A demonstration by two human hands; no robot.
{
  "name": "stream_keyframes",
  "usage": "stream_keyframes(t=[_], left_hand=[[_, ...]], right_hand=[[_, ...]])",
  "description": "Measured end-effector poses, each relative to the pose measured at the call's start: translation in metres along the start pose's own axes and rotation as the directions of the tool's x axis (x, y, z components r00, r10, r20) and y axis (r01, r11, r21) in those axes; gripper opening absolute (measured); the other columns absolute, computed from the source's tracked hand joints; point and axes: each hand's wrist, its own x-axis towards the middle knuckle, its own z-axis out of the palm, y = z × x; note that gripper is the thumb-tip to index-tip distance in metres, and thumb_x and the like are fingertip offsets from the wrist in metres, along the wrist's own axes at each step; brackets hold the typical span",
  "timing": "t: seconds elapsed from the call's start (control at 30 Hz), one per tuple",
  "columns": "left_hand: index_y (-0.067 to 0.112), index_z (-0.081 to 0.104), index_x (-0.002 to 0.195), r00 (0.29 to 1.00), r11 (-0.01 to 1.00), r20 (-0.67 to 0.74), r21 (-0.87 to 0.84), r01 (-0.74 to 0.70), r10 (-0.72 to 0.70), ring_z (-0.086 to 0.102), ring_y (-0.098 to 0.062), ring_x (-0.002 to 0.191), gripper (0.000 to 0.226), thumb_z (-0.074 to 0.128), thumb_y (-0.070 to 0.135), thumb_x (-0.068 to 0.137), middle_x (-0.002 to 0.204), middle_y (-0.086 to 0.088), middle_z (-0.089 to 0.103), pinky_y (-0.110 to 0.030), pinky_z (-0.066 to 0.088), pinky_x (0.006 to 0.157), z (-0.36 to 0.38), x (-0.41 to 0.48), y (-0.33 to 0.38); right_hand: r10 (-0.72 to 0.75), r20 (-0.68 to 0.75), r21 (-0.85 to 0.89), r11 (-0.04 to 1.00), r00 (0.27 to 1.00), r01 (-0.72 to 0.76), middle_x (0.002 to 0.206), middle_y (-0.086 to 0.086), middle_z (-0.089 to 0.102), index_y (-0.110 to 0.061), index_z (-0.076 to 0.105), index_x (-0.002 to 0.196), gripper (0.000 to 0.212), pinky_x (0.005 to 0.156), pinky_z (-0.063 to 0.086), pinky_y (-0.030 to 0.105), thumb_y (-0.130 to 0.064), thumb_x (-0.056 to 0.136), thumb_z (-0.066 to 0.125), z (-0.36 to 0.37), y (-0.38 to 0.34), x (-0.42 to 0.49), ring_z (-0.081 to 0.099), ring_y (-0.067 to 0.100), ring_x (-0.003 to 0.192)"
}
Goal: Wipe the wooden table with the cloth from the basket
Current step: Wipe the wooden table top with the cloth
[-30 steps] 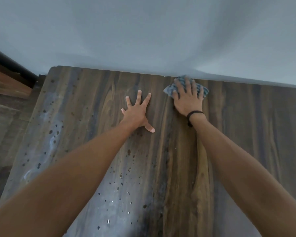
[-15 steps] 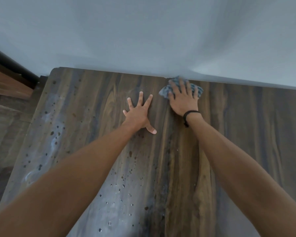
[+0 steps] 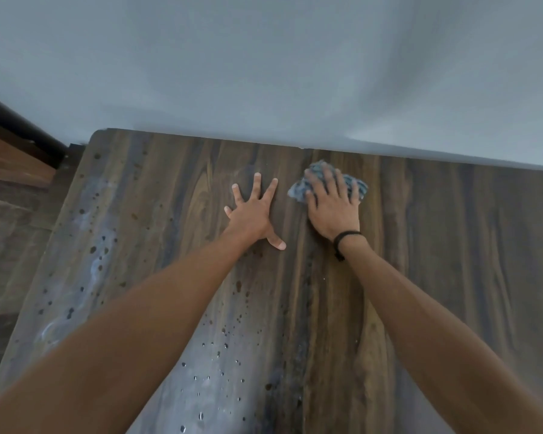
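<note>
The dark, streaky-grained wooden surface (image 3: pixel 420 277) runs up to a pale grey-blue wall (image 3: pixel 264 64) at its far edge. The left hand (image 3: pixel 253 216) lies palm down on the wood, its grip spread wide and holding nothing, the fingers fanned toward the wall and the thumb angled back toward the person. Just beside it, apart from it, the right hand (image 3: pixel 333 208) presses flat on a crumpled blue-grey cloth (image 3: pixel 298 191), near the far edge of the surface. Its grip is loosely spread over the fabric rather than pinching it, with the fingers (image 3: pixel 326 180) laid across the top. The cloth shows past the fingertips and on both sides of the hand; whether any fold is tucked under the palm cannot be told. This hand and the cloth are slightly blurred. A thin black band (image 3: pixel 345 238) circles the right wrist.

Small droplets and dark specks (image 3: pixel 220 355) scatter over the near middle of the surface, between the two forearms, and more lie along the left side, where a whitish, smeary streak (image 3: pixel 91 270) runs down the wood. To the left, beyond the rounded far corner of the surface, sits a brown wooden piece of furniture with a black edge (image 3: pixel 13 142), with dark floor (image 3: pixel 0 261) below it.
</note>
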Motion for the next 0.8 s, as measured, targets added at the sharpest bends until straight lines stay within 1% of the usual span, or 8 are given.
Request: stream_keyframes(t=[0.07,0.17,0.3,0.33,0.43,0.57,0.73,0.8], left_hand=[[0.041,-0.020,0.155,1.000,1.000,-0.003,-0.004,-0.001,0.001,-0.024,-0.050,0.145,0.153,0.095,0.049,0.054,0.160,0.007,-0.035,-0.075,0.011,0.111,-0.001,-0.001,-0.001],[0.040,-0.019,0.155,1.000,1.000,-0.004,-0.014,0.000,0.000,-0.024,-0.050,0.145,0.153,0.095,0.047,0.055,0.160,0.007,-0.036,-0.075,0.011,0.110,-0.002,-0.001,0.001],[0.040,-0.019,0.156,1.000,1.000,-0.004,-0.011,0.004,-0.004,-0.023,-0.049,0.146,0.152,0.095,0.047,0.055,0.161,0.007,-0.035,-0.075,0.012,0.112,-0.002,-0.005,0.001],[0.040,-0.018,0.156,1.000,1.000,-0.006,-0.013,0.002,-0.002,-0.023,-0.049,0.146,0.152,0.095,0.047,0.056,0.161,0.007,-0.035,-0.075,0.011,0.112,-0.003,-0.005,0.001],[0.039,-0.018,0.156,1.000,1.000,-0.010,-0.025,-0.010,0.010,-0.024,-0.050,0.145,0.151,0.095,0.046,0.056,0.161,0.006,-0.034,-0.075,0.010,0.111,-0.003,-0.004,0.002],[0.040,-0.018,0.156,1.000,1.000,-0.008,-0.012,0.002,-0.002,-0.024,-0.049,0.146,0.152,0.096,0.046,0.055,0.161,0.006,-0.034,-0.075,0.011,0.111,-0.003,-0.005,0.001],[0.041,-0.019,0.156,1.000,1.000,-0.003,-0.013,0.006,-0.006,-0.024,-0.049,0.145,0.153,0.096,0.046,0.055,0.161,0.006,-0.035,-0.075,0.011,0.111,-0.003,-0.003,0.002],[0.041,-0.018,0.156,1.000,1.000,-0.003,-0.011,0.011,-0.011,-0.024,-0.049,0.146,0.153,0.096,0.046,0.054,0.161,0.007,-0.034,-0.076,0.011,0.110,-0.002,-0.003,0.002]], right_hand=[[-0.085,0.016,-0.003,0.996,0.996,0.085,0.169,-0.007,0.014,-0.047,0.020,0.156,0.052,0.122,-0.005,0.050,-0.054,0.104,0.017,-0.002,0.008,-0.006,0.007,0.019,0.156],[0.159,-0.038,0.061,0.986,0.987,-0.157,0.169,-0.004,0.013,-0.045,0.021,0.156,0.052,0.122,-0.006,0.052,-0.050,0.104,0.020,-0.006,0.014,-0.003,0.007,0.022,0.156],[-0.191,0.050,-0.052,0.980,0.980,0.193,0.168,-0.006,0.014,-0.047,0.016,0.156,0.052,0.122,-0.003,0.052,-0.054,0.105,0.016,0.005,0.003,-0.021,0.008,0.021,0.156],[-0.183,0.047,-0.043,0.982,0.982,0.185,0.168,-0.008,0.015,-0.048,0.017,0.156,0.051,0.123,-0.002,0.051,-0.054,0.105,0.016,0.001,0.011,-0.018,0.008,0.019,0.155],[0.129,-0.030,0.046,0.991,0.991,-0.127,0.169,-0.005,0.012,-0.045,0.019,0.156,0.052,0.123,-0.005,0.052,-0.051,0.105,0.018,-0.007,0.021,-0.011,0.007,0.022,0.156],[-0.104,0.047,-0.044,0.993,0.993,0.107,0.169,-0.007,0.010,-0.046,0.015,0.157,0.054,0.122,-0.008,0.050,-0.056,0.103,0.012,0.000,0.015,-0.029,0.005,0.021,0.156],[0.228,-0.012,0.065,0.972,0.974,-0.227,0.170,-0.003,0.009,-0.044,0.016,0.158,0.054,0.121,-0.009,0.054,-0.052,0.104,0.017,-0.013,0.020,0.007,0.003,0.023,0.156],[0.062,0.040,-0.003,0.998,0.997,-0.062,0.170,-0.004,0.005,-0.046,0.015,0.158,0.054,0.120,-0.012,0.052,-0.053,0.104,0.017,-0.011,0.008,0.018,0.001,0.023,0.156]])
